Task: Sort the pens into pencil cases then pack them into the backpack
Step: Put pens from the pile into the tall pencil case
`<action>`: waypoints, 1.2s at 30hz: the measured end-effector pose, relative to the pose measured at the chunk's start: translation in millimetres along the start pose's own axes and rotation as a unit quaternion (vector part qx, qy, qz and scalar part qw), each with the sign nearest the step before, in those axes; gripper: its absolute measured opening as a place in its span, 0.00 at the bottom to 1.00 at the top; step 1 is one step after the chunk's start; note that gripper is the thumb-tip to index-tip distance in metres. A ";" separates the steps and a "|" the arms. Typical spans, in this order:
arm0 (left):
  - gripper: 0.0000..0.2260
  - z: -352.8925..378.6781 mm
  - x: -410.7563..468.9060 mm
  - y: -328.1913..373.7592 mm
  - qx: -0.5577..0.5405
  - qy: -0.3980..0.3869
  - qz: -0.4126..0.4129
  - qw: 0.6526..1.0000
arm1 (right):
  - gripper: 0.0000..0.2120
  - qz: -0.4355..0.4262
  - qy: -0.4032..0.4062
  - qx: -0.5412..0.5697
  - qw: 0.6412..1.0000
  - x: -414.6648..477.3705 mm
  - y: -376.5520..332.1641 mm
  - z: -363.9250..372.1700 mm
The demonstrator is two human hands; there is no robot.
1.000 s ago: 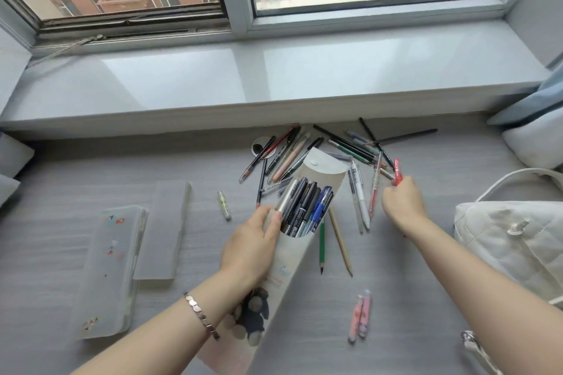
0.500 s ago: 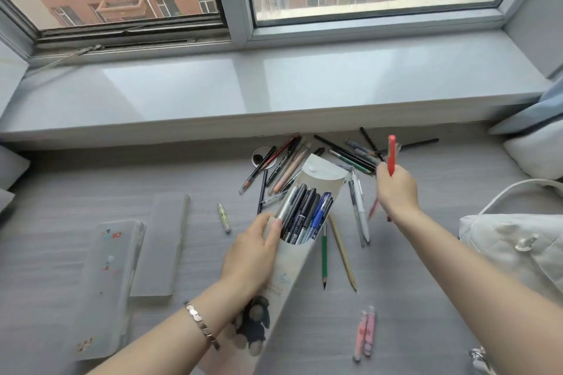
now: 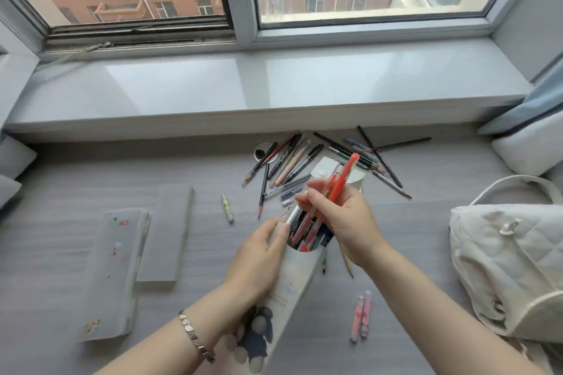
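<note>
Your left hand has its grip on the pencil case; your right hand pinches a red pen at its mouth. Loose pens lie at twelve o'clock, the backpack at three.

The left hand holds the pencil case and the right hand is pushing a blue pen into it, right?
Not blue: it is a red pen. The head view shows the left hand holding the pencil case and the right hand pushing the pen into it.
</note>
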State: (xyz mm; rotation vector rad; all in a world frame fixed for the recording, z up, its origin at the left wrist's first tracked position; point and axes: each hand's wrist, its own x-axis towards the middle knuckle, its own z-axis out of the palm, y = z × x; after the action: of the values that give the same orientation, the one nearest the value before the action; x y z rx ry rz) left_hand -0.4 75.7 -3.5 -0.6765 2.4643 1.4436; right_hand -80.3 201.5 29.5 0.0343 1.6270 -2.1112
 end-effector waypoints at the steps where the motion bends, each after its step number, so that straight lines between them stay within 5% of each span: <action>1: 0.09 -1.4 -1.3 -1.9 -0.001 -0.002 0.002 1.000 | 0.07 0.001 0.004 0.010 1.000 -0.7 -1.5 -0.2; 5: 0.11 -5.3 -7.3 -4.5 -0.004 0.001 0.005 1.000 | 0.13 -0.034 0.042 0.056 0.997 2.9 -7.6 -5.3; 9: 0.11 -8.1 -12.5 -6.6 0.016 0.001 0.020 1.000 | 0.07 -0.113 0.089 -0.066 0.987 4.2 -8.1 -13.7; 13: 0.11 -9.3 -14.8 -9.6 0.027 -0.004 0.032 0.999 | 0.10 -0.225 0.072 -0.265 0.935 1.2 4.1 -26.4; 21: 0.12 -10.3 -16.6 -8.4 0.001 -0.029 0.030 0.999 | 0.09 -0.405 -0.003 -0.358 0.841 1.4 12.0 -58.2; 27: 0.18 -9.3 -14.8 -5.3 0.000 -0.028 0.034 0.999 | 0.19 -0.401 -0.084 -0.491 0.769 4.5 15.6 -63.8; 31: 0.15 -6.8 -18.8 -4.4 0.025 -0.014 0.035 0.999 | 0.22 -0.357 0.039 -0.476 0.803 5.3 12.2 -57.1; 36: 0.11 -5.8 -19.7 -3.8 0.058 -0.008 0.030 0.998 | 0.17 -0.408 0.048 -0.478 0.776 4.9 21.3 -51.9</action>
State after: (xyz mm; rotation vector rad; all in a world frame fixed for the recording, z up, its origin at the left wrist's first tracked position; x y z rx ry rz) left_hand 19.0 74.6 4.3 -0.5713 2.5523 1.3090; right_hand -90.1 243.6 -6.7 -1.0766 2.9500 -1.4303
